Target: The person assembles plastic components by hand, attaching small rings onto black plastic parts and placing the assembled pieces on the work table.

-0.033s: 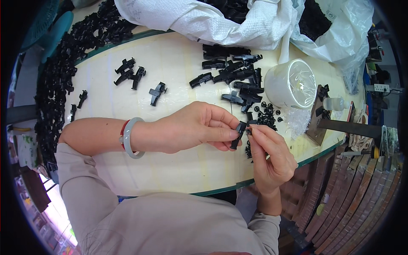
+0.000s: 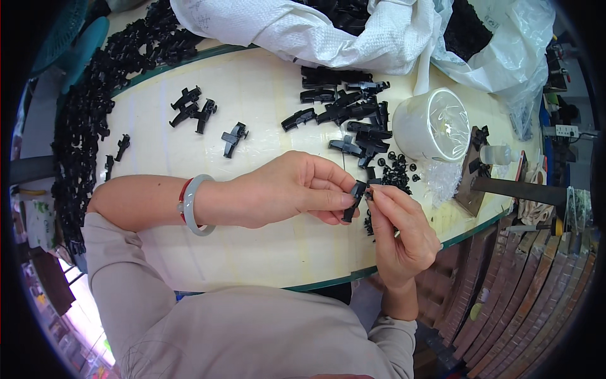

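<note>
My left hand [image 2: 297,189] pinches an elongated black plastic piece [image 2: 349,215] between thumb and fingers. Against the side of that piece, my right hand [image 2: 404,234] holds a small black part [image 2: 369,194] at its fingertips; whether it is seated in the piece I cannot tell. Just beyond my right fingers lies a heap of small round black parts [image 2: 396,170]. Farther off, a pile of long black plastic pieces [image 2: 347,110] rests on the table. Several black pieces with a crosswise part [image 2: 233,139] lie apart on the left.
A white tub [image 2: 413,126] stands at the right of the pale table [image 2: 252,252]. Clear plastic bits [image 2: 439,180] lie by a metal stand [image 2: 468,183] with a dark lever [image 2: 517,189]. White sacks [image 2: 303,31] line the back. Masses of black pieces [image 2: 82,132] cover the left side.
</note>
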`<state>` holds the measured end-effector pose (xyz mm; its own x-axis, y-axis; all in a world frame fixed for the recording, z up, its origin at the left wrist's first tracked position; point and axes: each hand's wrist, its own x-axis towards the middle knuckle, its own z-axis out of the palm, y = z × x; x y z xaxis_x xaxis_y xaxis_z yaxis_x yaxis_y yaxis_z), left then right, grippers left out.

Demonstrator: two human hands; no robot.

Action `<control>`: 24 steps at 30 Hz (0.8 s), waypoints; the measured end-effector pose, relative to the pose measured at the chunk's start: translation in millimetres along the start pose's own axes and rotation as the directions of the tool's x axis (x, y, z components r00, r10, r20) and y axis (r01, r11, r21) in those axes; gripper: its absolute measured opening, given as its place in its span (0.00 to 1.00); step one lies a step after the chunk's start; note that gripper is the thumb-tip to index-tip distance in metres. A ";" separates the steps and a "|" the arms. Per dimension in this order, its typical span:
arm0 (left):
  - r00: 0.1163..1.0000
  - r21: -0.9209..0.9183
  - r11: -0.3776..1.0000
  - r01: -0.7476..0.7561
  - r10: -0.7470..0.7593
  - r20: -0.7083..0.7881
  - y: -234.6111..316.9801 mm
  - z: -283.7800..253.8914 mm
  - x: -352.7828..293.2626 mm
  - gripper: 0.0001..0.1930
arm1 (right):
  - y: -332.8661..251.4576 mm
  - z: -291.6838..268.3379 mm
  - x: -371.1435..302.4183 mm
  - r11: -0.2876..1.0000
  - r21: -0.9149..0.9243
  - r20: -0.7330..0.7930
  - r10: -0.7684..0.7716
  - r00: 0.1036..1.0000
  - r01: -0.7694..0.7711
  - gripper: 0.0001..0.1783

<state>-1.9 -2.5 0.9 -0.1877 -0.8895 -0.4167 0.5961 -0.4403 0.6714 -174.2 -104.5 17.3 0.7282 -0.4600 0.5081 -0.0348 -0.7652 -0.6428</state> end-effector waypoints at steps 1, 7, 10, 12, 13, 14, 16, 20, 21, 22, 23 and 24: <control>1.000 0.005 1.000 -0.002 0.002 -0.005 0.1 0.1 -0.2 0.12 | -1.7 0.3 0.3 0.999 -0.009 0.015 0.038 0.999 -0.038 0.12; 1.000 -0.019 1.000 0.001 -0.001 -0.004 -0.3 -0.6 1.1 0.11 | 6.2 2.4 0.7 0.998 -0.015 0.024 -0.066 0.998 0.066 0.15; 1.000 -0.023 0.999 -0.029 0.029 -0.002 -1.6 -1.3 0.6 0.11 | 4.5 2.3 2.4 0.992 -0.057 0.051 -0.109 0.993 0.112 0.16; 0.999 -0.005 0.999 -0.035 0.035 -0.013 -1.3 -0.7 -0.1 0.11 | 3.4 1.1 3.2 0.987 -0.075 0.064 -0.135 0.989 0.140 0.16; 0.999 0.013 0.999 -0.042 0.042 -0.021 -0.9 0.0 -0.3 0.10 | 3.1 0.4 3.1 0.981 -0.096 0.078 -0.161 0.984 0.168 0.16; 0.999 0.016 0.999 -0.039 0.039 -0.015 -0.8 0.6 -0.8 0.10 | 2.9 0.2 2.6 0.981 -0.101 0.074 -0.157 0.985 0.164 0.16; 0.999 0.013 0.999 -0.038 0.038 -0.025 1.1 2.1 -0.3 0.10 | 4.0 -1.8 1.6 0.985 -0.074 0.082 -0.150 0.985 0.156 0.16; 0.998 0.008 1.000 -0.004 0.004 -0.058 1.8 5.1 -3.6 0.09 | 6.1 2.9 -3.4 0.993 -0.012 0.047 -0.114 0.992 0.115 0.17; 0.995 0.022 1.000 -0.001 0.003 -0.104 1.3 5.5 -5.9 0.09 | 4.5 2.3 -4.5 0.994 -0.028 0.038 -0.107 0.994 0.108 0.17; 0.989 0.035 0.999 0.002 0.003 -0.150 1.5 4.7 -8.1 0.09 | 2.9 1.3 -5.3 0.996 -0.057 0.009 -0.063 0.998 0.063 0.18; 0.990 0.040 0.999 0.007 -0.002 -0.138 1.9 2.0 -10.8 0.09 | 2.5 -0.3 -6.3 0.996 -0.082 -0.020 -0.020 1.000 0.018 0.18; 0.979 0.110 0.994 -0.004 0.027 -0.204 1.5 -1.3 -16.3 0.09 | 6.7 -7.1 -10.9 0.994 -0.104 -0.054 0.025 0.998 -0.030 0.18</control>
<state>3.1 11.5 7.9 -0.0083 -0.8571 -0.5151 0.5077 -0.4474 0.7363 -187.3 -107.8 11.5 0.6893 -0.5021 0.5222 -0.1274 -0.7937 -0.5949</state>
